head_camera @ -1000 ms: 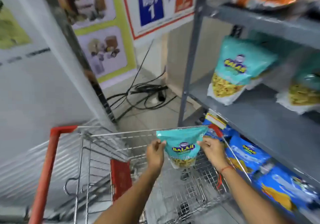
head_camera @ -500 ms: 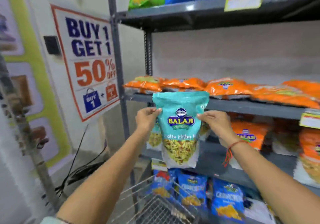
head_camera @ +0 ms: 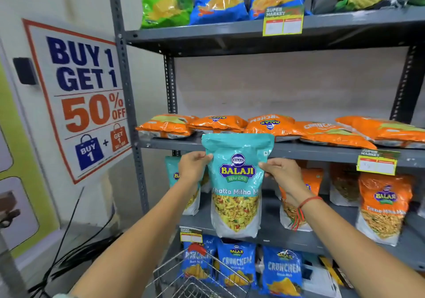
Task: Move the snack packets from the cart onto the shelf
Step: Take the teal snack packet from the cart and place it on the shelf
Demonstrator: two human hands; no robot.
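I have only the one head view, worn high and facing forward and slightly down at the grey shelf rack, close enough that both forearms reach into it from the bottom edge. The wide lens bends the uprights, takes in the sale poster at left, and catches the cart rim at the bottom.
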